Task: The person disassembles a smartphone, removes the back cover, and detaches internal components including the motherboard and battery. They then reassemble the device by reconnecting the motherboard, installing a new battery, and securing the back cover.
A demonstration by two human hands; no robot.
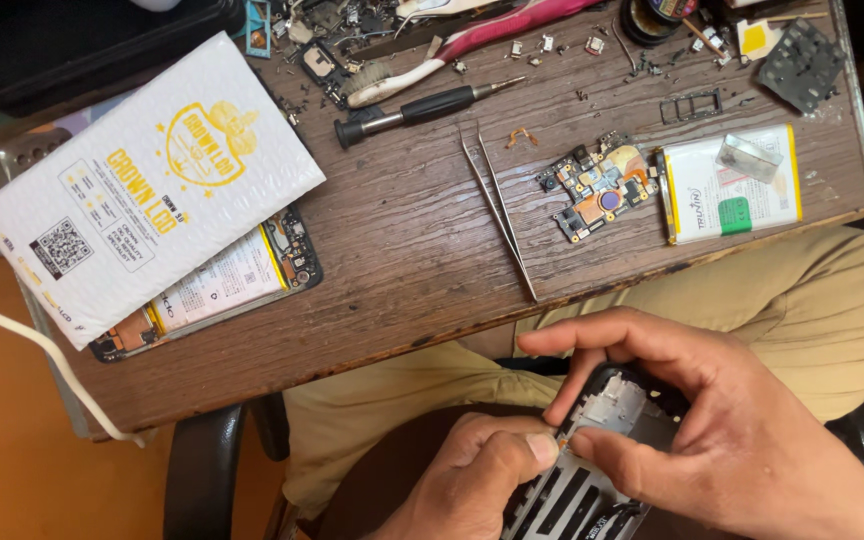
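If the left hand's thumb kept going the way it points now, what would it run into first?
The left hand points its thumb up and right, straight at the phone frame held over the lap, where the right hand pinches it. It would probably meet the right hand's fingertips first; depth is unclear.

You sit at a dark, worn wooden surface point(412, 240) with scratched grain. The floor point(2, 440) at the left is orange-brown. A black chair armrest point(202, 470) stands below.
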